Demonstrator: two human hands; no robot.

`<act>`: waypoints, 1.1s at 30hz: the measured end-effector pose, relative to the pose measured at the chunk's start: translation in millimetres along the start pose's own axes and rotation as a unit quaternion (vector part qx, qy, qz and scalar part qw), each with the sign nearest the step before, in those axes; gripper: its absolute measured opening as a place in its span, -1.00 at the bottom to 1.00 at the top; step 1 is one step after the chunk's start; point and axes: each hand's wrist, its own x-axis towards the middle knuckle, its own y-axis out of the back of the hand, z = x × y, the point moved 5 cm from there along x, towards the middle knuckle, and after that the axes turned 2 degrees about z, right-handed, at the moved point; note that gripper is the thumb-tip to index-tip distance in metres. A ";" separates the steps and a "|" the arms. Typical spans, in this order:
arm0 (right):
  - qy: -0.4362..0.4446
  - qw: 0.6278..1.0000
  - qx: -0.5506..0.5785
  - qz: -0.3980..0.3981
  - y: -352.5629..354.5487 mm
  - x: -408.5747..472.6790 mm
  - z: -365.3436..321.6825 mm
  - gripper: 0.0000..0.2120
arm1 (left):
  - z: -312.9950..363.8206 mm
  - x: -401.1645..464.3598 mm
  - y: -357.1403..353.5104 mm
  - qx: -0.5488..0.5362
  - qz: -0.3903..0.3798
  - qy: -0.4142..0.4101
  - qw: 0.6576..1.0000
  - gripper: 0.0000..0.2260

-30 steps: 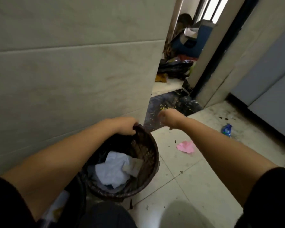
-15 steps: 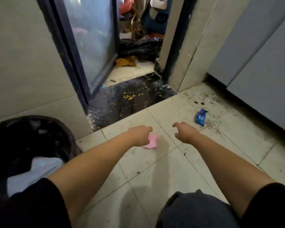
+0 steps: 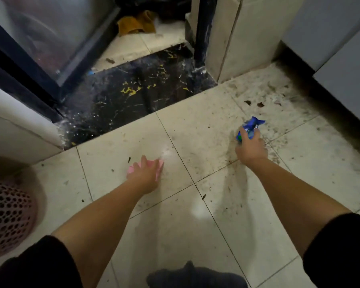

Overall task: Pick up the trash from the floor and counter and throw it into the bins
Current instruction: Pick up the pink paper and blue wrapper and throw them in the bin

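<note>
The tiled floor [image 3: 175, 235] filled most of the view, pale and gritty, with heavier dirt toward the far right along the dark base of the grey cabinets [image 3: 341, 59]. A black marble threshold [image 3: 133, 96] crossed the far middle, below a glass door [image 3: 40, 38] at far left. A pink perforated bin [image 3: 8, 217] sat at the near left edge, only partly in frame.

The step in hand was the pickup of two floor items at once. The left hand [image 3: 143, 173] lay palm-down over the pink paper [image 3: 159, 166] at floor centre, fingers curled onto it; whether the paper was gripped or only covered could not be told. The right hand [image 3: 250, 146] was well apart to the right, fingers closed around the lower part of the blue wrapper [image 3: 253, 123], whose crumpled far end stuck out beyond the fingertips. Whether the wrapper had left the tile could not be told.

The next move probably calls for securing the pink paper in the left fingers, raising both items, and turning left toward the bin. Small dark scraps [image 3: 254, 103] remained on the far right tiles for a later pass.
</note>
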 end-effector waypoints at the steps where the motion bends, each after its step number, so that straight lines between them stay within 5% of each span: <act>1: -0.008 1.000 -0.001 -0.007 -3.5 12.0 3.4 -0.43 | -0.7 2.6 -2.4 -0.004 -0.005 0.012 1.000 -0.52; 7: -0.013 0.996 -0.080 -0.032 -27.2 49.6 15.1 -0.65 | 0.6 10.5 -2.8 -0.019 0.023 0.033 0.999 -0.60; 13: 0.025 0.991 -0.122 -0.037 -31.2 52.1 16.1 -0.71 | -4.1 10.7 -5.5 0.010 0.006 0.009 1.000 -0.82; 17: 0.055 0.992 -0.113 -0.017 -20.0 37.7 -2.6 -0.70 | -8.6 -6.0 5.0 -0.038 0.061 -0.004 0.997 -0.78; 23: 0.218 0.974 0.008 0.063 25.4 -31.4 -138.3 -0.74 | -66.2 -48.9 65.0 -0.138 0.196 0.006 0.971 -0.84; 33: 0.532 0.833 0.076 0.130 83.2 -245.7 -404.8 -0.81 | -242.0 -213.9 197.8 -0.195 0.481 -0.054 0.853 -0.93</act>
